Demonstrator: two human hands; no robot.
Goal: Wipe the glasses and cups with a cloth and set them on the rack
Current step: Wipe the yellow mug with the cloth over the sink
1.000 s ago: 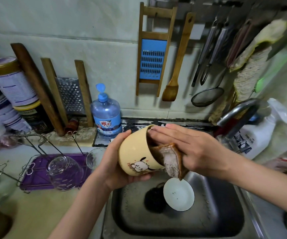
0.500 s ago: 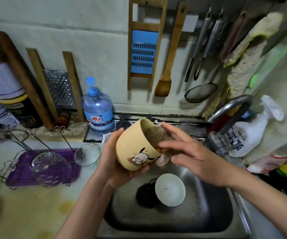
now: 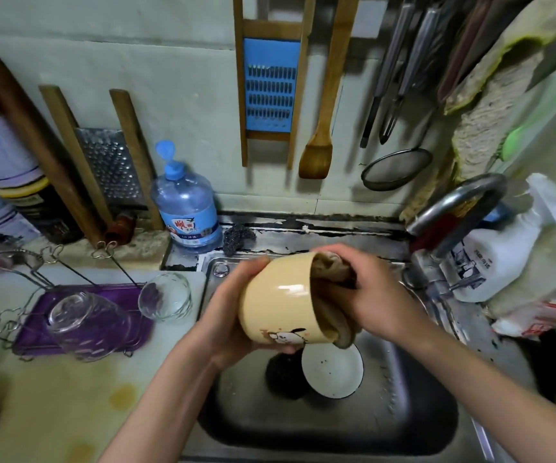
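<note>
Above the sink (image 3: pixel 403 412), the left hand (image 3: pixel 233 315) keeps its grip clamped on the cup (image 3: pixel 276 305). The right hand (image 3: pixel 377 295) pinches the cloth (image 3: pixel 331 319) inside. Best to rotate the cup slowly, sweeping the rim.

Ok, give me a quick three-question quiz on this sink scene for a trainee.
1. True or false: the brown cloth is pushed into the yellow cup.
2. Which hand holds the cup from outside? A left, B right.
3. Fill in: in the sink below the cup lies a white ____.
Key: 1 true; 2 A, the left hand; 3 bowl.
</note>
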